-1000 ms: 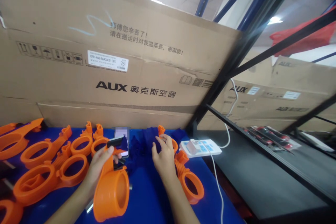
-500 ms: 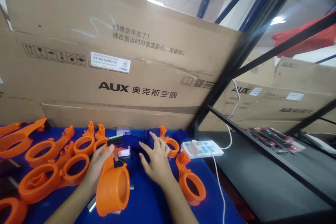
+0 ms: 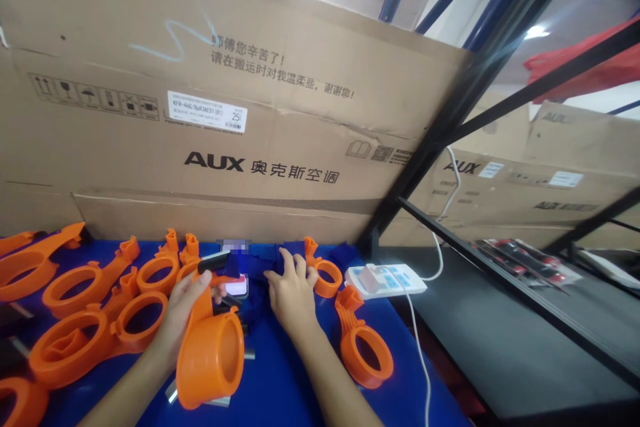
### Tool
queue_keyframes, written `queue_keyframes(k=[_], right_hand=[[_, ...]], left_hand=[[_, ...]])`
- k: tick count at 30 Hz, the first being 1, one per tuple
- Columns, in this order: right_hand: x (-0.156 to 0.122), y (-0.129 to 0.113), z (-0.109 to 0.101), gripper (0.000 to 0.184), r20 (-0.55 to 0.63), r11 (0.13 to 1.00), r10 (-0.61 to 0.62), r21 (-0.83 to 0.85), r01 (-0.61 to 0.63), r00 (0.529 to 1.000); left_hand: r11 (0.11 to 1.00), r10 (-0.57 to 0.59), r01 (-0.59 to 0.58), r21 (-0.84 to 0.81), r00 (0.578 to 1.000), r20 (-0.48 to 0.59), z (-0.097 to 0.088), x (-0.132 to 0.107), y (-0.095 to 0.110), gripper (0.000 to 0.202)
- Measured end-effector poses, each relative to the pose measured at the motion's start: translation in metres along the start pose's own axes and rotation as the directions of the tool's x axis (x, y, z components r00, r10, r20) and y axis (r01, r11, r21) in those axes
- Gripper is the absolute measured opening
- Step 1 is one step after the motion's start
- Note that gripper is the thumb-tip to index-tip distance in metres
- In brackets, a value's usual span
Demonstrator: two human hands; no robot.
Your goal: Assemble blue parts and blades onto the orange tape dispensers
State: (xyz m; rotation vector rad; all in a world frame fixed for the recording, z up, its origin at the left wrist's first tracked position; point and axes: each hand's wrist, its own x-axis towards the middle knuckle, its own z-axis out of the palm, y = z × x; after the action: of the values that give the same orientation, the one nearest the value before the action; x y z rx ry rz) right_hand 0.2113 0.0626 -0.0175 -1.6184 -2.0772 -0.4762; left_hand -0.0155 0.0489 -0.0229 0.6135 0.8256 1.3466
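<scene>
Orange ring part, wide glossy collar, left hand grip around it, right hand spread empty

Likely a warehouse workshop: large brown cardboard AUX cartons, dark steel racking, and orange plastic ring parts on a blue worktop.

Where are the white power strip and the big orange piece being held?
white power strip (image 3: 400, 278), head view, on its top face.
big orange piece (image 3: 197, 363), head view, on its round outer wall.
</scene>
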Motion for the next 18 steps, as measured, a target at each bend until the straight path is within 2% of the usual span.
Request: queue_keyframes(k=[7,13,18], right_hand=[[-0.003,0.002,-0.001,0.012,-0.008,0.995,-0.065,0.073,0.066,0.998],[0.000,0.011,-0.004,0.014,-0.095,0.979,-0.108,0.162,0.122,0.990],[-0.001,0.015,-0.003,0.021,-0.044,0.982,-0.108,0.149,0.113,0.993]], left_hand=[[0.999,0.031,-0.032,0.031,0.999,0.017,0.001,0.000,0.009,0.036],[1.000,0.014,-0.014,-0.009,1.000,-0.006,0.004,-0.001,0.011,0.036],[0.999,0.039,-0.039,0.021,0.999,0.008,0.005,-0.002,0.011,0.035]])
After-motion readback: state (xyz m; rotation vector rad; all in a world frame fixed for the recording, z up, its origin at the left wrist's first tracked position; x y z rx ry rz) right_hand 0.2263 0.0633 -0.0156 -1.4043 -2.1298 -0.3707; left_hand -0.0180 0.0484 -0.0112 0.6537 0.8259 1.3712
